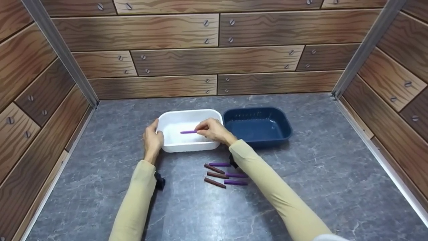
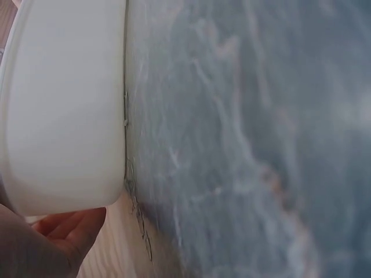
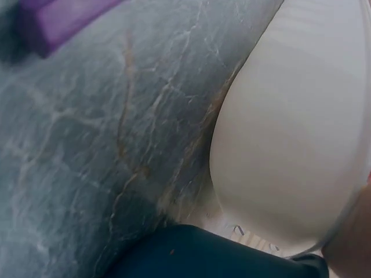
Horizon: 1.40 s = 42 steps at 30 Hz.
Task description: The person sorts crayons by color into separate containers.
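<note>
Plank-patterned walls [image 1: 167, 62] enclose the grey, pale-veined desk [image 1: 110, 144] at 9, 12 and 3 o'clock. The white tray [image 1: 189, 146] stands near centre; the blue tray [image 1: 254, 129] is beside it at 3 o'clock, rims touching or nearly so. The right hand [image 1: 214, 130] has its fingers pinching a purple stick [image 1: 188, 132] over the white tray's interior, about level, free tip toward 9 o'clock; contact with the tray floor could not be determined. The left hand [image 1: 152, 139] has its fingers gripping the white tray's 9 o'clock end. Three brown sticks [image 1: 217, 175] and three loose purple sticks [image 1: 235, 182] lie on the desk at 5 o'clock from that tray. Assessment: the pinch calls for light pressure, with the stick level and low before any release, lest it roll; the tray calls for a steady brace without tilt. Room to move is ample at 9 o'clock. Clearance is tighter at 3 o'clock, where the blue rim adjoins the right forearm [image 1: 264, 177]; a low pull toward 5 o'clock could brush the loose sticks.
</note>
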Motion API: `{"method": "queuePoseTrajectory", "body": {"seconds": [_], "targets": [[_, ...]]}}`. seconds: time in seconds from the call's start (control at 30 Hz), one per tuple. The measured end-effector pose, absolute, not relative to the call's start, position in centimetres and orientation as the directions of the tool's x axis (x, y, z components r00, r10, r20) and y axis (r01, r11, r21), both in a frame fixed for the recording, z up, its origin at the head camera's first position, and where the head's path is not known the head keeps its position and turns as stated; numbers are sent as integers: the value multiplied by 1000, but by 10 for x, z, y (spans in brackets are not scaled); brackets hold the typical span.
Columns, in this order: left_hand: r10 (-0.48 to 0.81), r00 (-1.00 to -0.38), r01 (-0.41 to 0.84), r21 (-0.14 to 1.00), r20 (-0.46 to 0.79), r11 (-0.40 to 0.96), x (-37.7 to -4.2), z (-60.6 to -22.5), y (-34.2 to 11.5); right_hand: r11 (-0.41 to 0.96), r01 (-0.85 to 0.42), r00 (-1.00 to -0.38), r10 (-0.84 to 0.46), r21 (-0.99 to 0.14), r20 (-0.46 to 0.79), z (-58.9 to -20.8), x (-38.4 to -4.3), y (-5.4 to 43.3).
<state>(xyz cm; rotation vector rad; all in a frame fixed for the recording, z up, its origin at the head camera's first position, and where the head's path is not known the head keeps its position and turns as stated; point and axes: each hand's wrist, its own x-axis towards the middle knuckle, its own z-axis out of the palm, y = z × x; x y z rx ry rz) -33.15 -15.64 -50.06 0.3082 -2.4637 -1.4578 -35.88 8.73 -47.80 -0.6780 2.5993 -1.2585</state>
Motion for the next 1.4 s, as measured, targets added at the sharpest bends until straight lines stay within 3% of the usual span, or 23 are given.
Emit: {"method": "queuePoseTrajectory", "body": {"seconds": [0.6,1.4], "targets": [[-318,-943,-65,887,94,456,-330,-498,-154,652,-164,-897,-411,-741,-162,-478,-368,74],[-331,-934,-57,862,132,504,-329,-499,-155,682,-51,-912,-329,-729,-244,-483,-377,68]]}}
